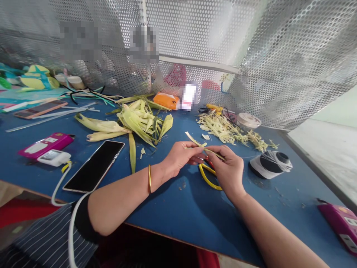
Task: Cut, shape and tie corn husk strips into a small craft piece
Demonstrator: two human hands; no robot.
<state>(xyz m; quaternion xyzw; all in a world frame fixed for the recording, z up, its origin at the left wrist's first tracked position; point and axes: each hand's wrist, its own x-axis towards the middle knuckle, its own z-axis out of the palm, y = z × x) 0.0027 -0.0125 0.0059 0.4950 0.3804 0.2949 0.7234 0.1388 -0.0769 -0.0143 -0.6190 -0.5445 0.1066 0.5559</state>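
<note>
A thin pale-green leaf strip (195,142) runs between both hands above the blue table (173,208). My left hand (180,156), with a gold bangle on its wrist, pinches the strip near its left part. My right hand (228,166) is closed on the strip's right end. Directly beneath the hands lie yellow-handled scissors (208,178). A heap of long green leaves (139,121) lies behind the left hand.
Shredded leaf trimmings (223,130) and a white tape roll (248,120) lie far right. A spool of white thread (270,163) sits right of my hands. A black phone (95,164), a white charger (54,157) and pink cases (46,143) (340,221) lie around. Perforated metal screens (251,56) wall the back.
</note>
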